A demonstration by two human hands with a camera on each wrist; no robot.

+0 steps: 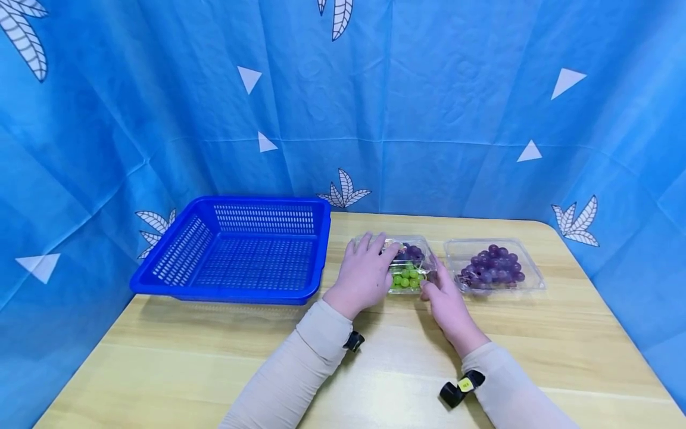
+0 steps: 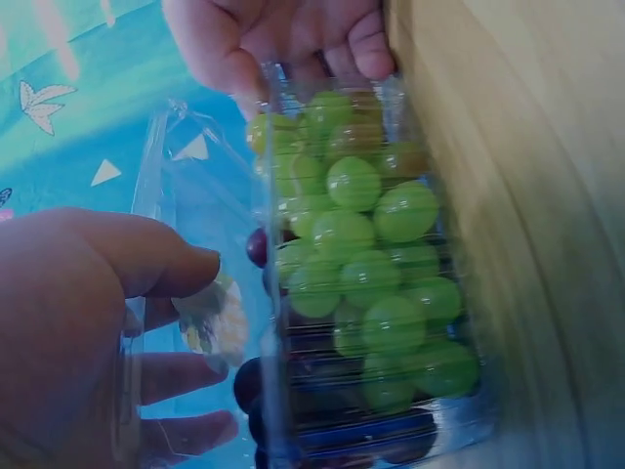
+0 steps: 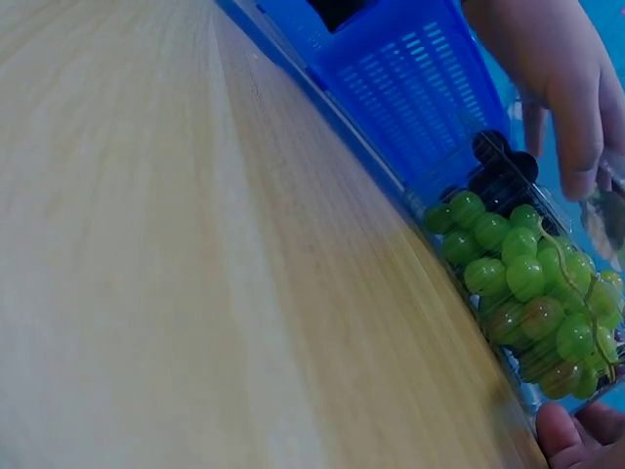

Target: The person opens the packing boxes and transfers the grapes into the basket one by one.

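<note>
Box filled, lid in hand

The box [image 1: 407, 291] on the table [image 1: 161, 357] has green grapes [image 1: 404, 280] at the front and dark grapes [image 1: 412, 253] behind, so the filled part looks done. The lid [image 1: 420, 243] seems lifted off the rim in the left wrist view, though clear plastic makes this hard to judge. Whether it is opening or closing cannot be told; I would call the lid work midway, with the rest of it left to do. The second box [image 1: 455, 247], to the right, holds a dark bunch [image 1: 495, 265] and has neither hand on it; the basket [image 1: 230, 294] stands to the left, apart from both hands.

The box lies between the hands. The left hand [image 1: 364, 277] is over its left side, fingers spread and fairly straight across the lid near the label [image 2: 220, 322], with no firm grip to be seen. The right hand [image 1: 450, 307] holds the right end, thumb at the near corner and fingers bent around the side
</note>
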